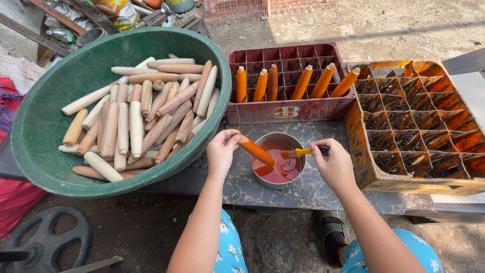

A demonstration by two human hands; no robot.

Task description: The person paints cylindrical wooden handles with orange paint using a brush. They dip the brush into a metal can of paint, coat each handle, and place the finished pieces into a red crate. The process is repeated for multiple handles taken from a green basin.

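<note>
Six orange-coated handles (303, 81) stand in the red crate (288, 108), while a big heap of bare wooden handles (141, 116) waits in the green basin (45, 126) on the left (most of the work is left). The left hand (221, 151) grips one handle (256, 151) over the tin of orange stain (279, 162); the right hand (333, 164) pinches a yellow brush (298, 152). The orange crate (419, 126) on the right holds none.

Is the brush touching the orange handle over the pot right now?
Apart. The head view shows the brush, held by the right hand, with its bristles to the right of the orange handle in the left hand; red liquid in the pot shows between them.
</note>
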